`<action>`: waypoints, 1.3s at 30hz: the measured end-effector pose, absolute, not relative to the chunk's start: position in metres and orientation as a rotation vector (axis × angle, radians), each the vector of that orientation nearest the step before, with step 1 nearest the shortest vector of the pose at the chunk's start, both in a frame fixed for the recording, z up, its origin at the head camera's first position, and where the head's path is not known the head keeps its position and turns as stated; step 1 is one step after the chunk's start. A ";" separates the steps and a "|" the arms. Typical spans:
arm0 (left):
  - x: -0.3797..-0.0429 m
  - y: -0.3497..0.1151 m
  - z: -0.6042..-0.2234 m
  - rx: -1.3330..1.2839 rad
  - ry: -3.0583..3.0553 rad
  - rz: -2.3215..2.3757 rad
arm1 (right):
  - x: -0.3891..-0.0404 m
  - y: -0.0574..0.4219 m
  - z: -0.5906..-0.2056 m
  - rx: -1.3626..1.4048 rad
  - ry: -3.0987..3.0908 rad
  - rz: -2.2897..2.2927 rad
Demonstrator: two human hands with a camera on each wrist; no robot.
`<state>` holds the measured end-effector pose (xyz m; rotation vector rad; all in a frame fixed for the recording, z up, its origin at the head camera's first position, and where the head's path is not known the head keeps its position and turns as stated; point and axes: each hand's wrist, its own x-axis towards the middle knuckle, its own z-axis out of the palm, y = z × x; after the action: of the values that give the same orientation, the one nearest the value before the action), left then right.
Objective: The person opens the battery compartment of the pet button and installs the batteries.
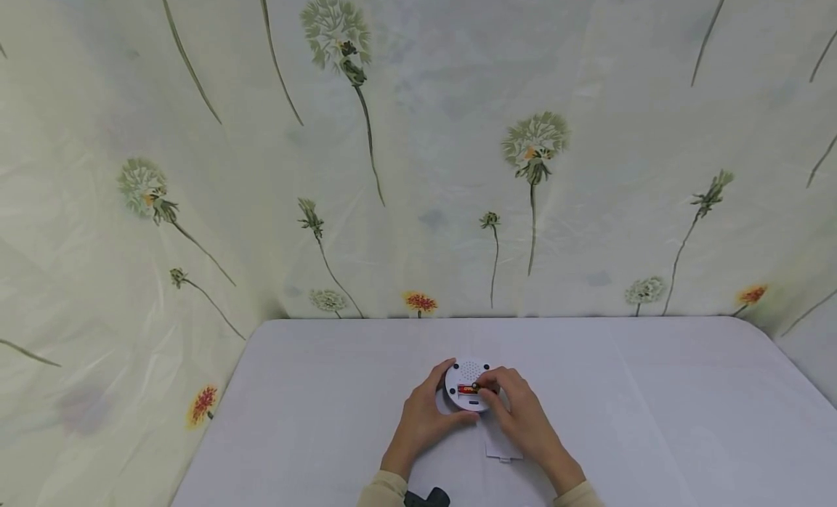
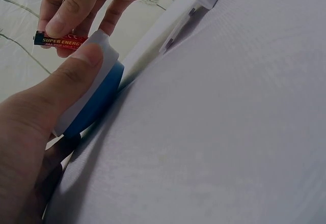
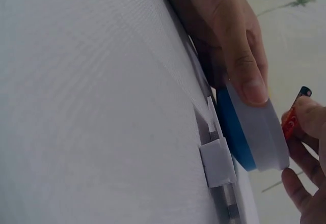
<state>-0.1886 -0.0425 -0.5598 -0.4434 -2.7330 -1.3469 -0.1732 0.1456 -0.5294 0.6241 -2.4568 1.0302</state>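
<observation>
When viewed from the left wrist, shows red battery [image 2: 61,40] jutting lengthwise out from the white face of round device [image 1: 469,369], dark end pointing away from that face. Held in a narrow pinch between thumb and fingers of right hand [image 1: 523,409], dark end protruding past the thumb. Gripped by the rim in left hand [image 1: 425,414], thumb at near edge, fingers at far edge: same device, white over blue. Contained in its compartment [image 1: 461,396]: second battery [image 1: 467,390], long axis running side to side, right end hidden. Lying near the device, on table [image 1: 294,420]: white panel [image 1: 500,443].
</observation>
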 end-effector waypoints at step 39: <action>-0.186 -0.043 -0.556 -0.436 -2.741 -1.379 | -0.175 0.139 -0.534 0.675 -2.348 0.973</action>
<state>-0.1865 -0.0427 -0.5557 -0.4359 -2.7405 -1.3788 -0.1750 0.1390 -0.5340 0.6745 -2.3484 0.9735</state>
